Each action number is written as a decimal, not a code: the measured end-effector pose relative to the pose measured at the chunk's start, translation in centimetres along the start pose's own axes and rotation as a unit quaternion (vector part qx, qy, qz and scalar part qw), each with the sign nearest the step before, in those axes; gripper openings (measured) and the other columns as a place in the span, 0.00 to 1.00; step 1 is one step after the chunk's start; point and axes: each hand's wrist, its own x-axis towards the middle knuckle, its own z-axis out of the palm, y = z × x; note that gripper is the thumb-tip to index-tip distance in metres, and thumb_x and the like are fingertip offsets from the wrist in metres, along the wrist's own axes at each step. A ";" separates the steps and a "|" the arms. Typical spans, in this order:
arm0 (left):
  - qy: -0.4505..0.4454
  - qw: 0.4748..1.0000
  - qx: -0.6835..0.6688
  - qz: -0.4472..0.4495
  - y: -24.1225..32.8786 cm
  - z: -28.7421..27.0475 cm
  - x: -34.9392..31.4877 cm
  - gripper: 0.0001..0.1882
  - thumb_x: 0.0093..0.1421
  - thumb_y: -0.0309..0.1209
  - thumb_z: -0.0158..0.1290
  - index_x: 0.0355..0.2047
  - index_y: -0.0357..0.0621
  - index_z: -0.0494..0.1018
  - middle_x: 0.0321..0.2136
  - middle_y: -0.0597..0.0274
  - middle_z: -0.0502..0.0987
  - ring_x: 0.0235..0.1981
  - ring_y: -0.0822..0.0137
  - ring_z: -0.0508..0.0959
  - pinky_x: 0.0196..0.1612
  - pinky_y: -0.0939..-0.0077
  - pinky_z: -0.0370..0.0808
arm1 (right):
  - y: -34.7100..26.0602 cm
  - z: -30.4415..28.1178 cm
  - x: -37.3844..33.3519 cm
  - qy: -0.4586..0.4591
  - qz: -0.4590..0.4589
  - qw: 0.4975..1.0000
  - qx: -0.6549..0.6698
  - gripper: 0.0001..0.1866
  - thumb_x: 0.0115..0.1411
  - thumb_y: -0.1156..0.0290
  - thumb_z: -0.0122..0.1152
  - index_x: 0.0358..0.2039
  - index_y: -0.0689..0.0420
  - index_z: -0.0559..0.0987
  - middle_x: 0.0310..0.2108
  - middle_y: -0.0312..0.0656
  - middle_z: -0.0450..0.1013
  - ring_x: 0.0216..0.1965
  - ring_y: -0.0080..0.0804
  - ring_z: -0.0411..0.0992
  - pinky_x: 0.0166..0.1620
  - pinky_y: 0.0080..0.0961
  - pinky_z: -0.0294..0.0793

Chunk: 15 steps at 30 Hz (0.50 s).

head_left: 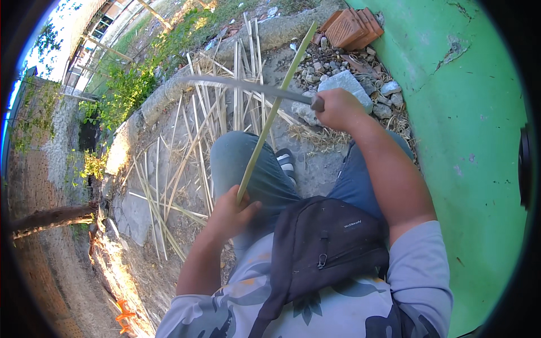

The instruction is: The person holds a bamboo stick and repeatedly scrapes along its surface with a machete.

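Near my left knee, my left hand (228,214) is closed around the lower end of a long pale-green bamboo strip (262,138). The strip slants up and away to the right, past the knee. My right hand (341,109) grips the handle of a long machete (242,84), its blade pointing left. The blade crosses the upper part of the strip; whether they touch I cannot tell. Beyond my knees, many split bamboo strips (198,135) lie crisscrossed on the ground.
On the right stands a green wall (459,163). Next to it are stacked clay roof tiles (350,29), rubble with a pale stone block (348,90), and dry shavings (321,138). A low concrete edge (160,96) curves around at left, with green plants (132,87) beyond. A black bag (329,242) rests on my lap.
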 end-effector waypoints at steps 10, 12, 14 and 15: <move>0.011 1.000 -0.011 0.002 0.4 -0.2 -0.1 0.22 0.58 0.39 0.68 0.39 0.36 0.71 0.25 0.56 0.76 0.27 0.64 0.74 0.33 0.66 0.74 | -2.1 0.3 -1.1 -0.009 -0.047 0.998 -0.035 0.08 0.53 0.64 0.65 0.32 0.52 0.82 0.29 0.48 0.80 0.34 0.52 0.79 0.39 0.47 0.77; -0.006 0.999 -0.033 -0.016 0.9 -0.3 -0.3 0.22 0.58 0.39 0.69 0.40 0.37 0.70 0.27 0.59 0.76 0.29 0.67 0.74 0.34 0.67 0.74 | -0.6 0.4 -0.6 -0.007 -0.038 0.999 -0.018 0.08 0.52 0.64 0.65 0.32 0.52 0.82 0.28 0.48 0.80 0.34 0.53 0.79 0.39 0.47 0.77; -0.007 0.998 -0.059 -0.012 0.2 -0.3 0.1 0.22 0.58 0.38 0.69 0.40 0.37 0.70 0.28 0.61 0.75 0.29 0.68 0.73 0.34 0.68 0.73 | 0.4 0.7 0.2 -0.001 -0.030 1.000 -0.001 0.08 0.52 0.64 0.65 0.32 0.52 0.82 0.28 0.48 0.79 0.34 0.53 0.79 0.39 0.47 0.77; -0.010 0.996 -0.085 -0.010 0.0 -0.4 0.1 0.22 0.58 0.38 0.69 0.41 0.38 0.70 0.28 0.63 0.74 0.30 0.70 0.73 0.34 0.69 0.73 | 0.7 1.0 0.5 0.000 -0.011 1.000 0.013 0.08 0.52 0.64 0.66 0.31 0.52 0.82 0.28 0.48 0.79 0.34 0.53 0.79 0.38 0.47 0.77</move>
